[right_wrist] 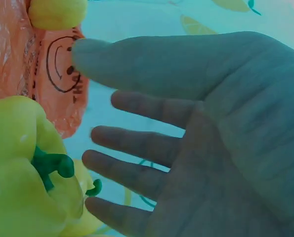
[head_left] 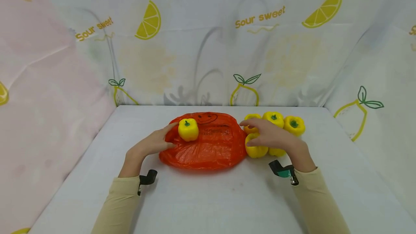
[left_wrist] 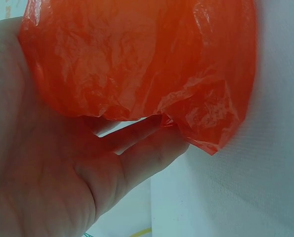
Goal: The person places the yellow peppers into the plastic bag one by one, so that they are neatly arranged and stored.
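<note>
A red plastic bag with a smiley print lies puffed up on the table. One yellow bell pepper with a green stem rests on its left part. My left hand is at the bag's left edge; in the left wrist view, its fingers reach past the red film, which hides their tips. Over several yellow bell peppers to the bag's right hovers my right hand, partly covering them. Its fingers are spread and hold nothing, beside a large pepper in the right wrist view.
Beneath everything is a white table. A lemon-printed curtain closes off the back and both sides. The grouped peppers stand close together against the bag's right end.
</note>
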A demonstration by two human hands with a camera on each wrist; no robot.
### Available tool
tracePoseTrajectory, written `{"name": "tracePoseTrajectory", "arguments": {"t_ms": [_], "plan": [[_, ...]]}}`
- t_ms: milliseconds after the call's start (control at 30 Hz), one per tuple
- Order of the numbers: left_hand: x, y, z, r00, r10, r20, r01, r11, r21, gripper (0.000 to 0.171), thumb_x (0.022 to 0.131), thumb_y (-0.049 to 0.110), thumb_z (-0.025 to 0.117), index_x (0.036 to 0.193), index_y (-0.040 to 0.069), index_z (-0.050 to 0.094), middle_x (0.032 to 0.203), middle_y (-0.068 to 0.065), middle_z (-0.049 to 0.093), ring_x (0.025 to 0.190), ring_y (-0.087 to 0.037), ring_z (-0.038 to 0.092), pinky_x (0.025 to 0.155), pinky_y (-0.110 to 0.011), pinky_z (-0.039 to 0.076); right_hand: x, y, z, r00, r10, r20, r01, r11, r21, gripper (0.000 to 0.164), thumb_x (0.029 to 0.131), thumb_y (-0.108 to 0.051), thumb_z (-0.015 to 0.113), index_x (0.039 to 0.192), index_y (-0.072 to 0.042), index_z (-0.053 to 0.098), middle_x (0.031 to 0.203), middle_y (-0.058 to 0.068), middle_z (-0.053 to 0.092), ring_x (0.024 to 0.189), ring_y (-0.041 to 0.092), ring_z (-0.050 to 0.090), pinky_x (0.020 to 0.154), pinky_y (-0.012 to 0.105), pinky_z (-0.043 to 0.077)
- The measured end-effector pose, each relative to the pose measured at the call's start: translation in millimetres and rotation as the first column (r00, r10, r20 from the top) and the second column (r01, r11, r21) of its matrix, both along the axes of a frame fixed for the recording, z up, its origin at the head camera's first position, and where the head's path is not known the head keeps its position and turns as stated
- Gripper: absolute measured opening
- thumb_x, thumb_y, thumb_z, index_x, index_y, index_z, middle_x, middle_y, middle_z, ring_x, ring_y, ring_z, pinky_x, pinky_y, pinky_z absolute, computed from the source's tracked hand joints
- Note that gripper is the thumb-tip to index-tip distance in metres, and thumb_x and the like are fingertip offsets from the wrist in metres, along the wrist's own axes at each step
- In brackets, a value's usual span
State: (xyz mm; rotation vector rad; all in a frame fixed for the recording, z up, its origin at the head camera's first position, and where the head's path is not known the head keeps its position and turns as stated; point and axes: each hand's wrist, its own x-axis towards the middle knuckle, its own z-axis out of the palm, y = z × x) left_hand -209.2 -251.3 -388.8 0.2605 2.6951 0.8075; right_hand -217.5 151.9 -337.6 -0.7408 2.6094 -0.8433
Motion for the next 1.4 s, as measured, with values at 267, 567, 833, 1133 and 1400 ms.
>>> {"name": "tracePoseTrajectory", "arguments": {"t_ms": [267, 567, 833, 1133, 1400], "plan": [[-0.6, 0, -1.7, 1.000, -0.001, 0.003, 0.001, 1.000, -0.004, 0.079, 0.092, 0.025, 0.062, 0.159, 0.021, 0.021, 0.162, -0.017, 0.030, 0.144, -0.042, 0.034, 0.114, -0.066, 0.032, 5.5, 5, 1.3, 0.997, 0.038, 0.061, -0.045, 0.992, 0.118, 0.066, 0.082, -0.008, 0.070, 0.144, -0.010, 0.050, 0.149, 0.011, 0.050, 0.133, 0.030, 0.045, 0.111, 0.054, 0.041], [-1.3, 0, -0.8, 1.000, 0.006, 0.002, -0.006, 1.000, 0.003, 0.080, 0.091, 0.026, 0.063, 0.159, 0.023, 0.021, 0.162, -0.015, 0.030, 0.146, -0.041, 0.031, 0.115, -0.066, 0.031, 4.5, 4, -3.8, 0.999, 0.023, 0.048, -0.032, 0.979, 0.200, 0.072, 0.073, 0.008, 0.062, 0.141, -0.014, 0.054, 0.149, 0.008, 0.050, 0.127, 0.028, 0.046, 0.109, 0.051, 0.044], [-1.4, 0, -2.5, 1.000, -0.010, -0.014, 0.010, 1.000, -0.004, 0.078, 0.091, 0.024, 0.061, 0.159, 0.021, 0.023, 0.161, -0.017, 0.033, 0.144, -0.041, 0.035, 0.114, -0.065, 0.031, 3.0, 4, -5.7, 0.999, 0.051, 0.019, -0.054, 0.974, 0.219, 0.065, 0.071, 0.006, 0.064, 0.132, -0.015, 0.061, 0.133, 0.002, 0.061, 0.110, 0.023, 0.051, 0.096, 0.043, 0.049], [-1.2, -1, -2.5, 1.000, -0.002, -0.006, 0.002, 1.000, -0.007, 0.079, 0.091, 0.024, 0.062, 0.159, 0.021, 0.023, 0.160, -0.017, 0.034, 0.143, -0.041, 0.036, 0.114, -0.065, 0.033, 3.1, 7, -1.7, 0.999, 0.029, -0.017, -0.025, 0.975, 0.221, 0.065, 0.073, 0.001, 0.068, 0.134, -0.018, 0.059, 0.126, -0.002, 0.062, 0.107, 0.021, 0.051, 0.088, 0.036, 0.049], [-0.1, -1, -4.0, 1.000, 0.004, 0.007, -0.004, 1.000, 0.004, 0.079, 0.091, 0.025, 0.062, 0.159, 0.023, 0.023, 0.161, -0.015, 0.033, 0.143, -0.039, 0.035, 0.113, -0.064, 0.035, 6.3, 14, 7.8, 0.998, 0.020, -0.065, -0.010, 0.989, 0.146, 0.065, 0.075, -0.003, 0.069, 0.137, -0.019, 0.057, 0.131, 0.000, 0.061, 0.110, 0.023, 0.050, 0.087, 0.036, 0.049]]}}
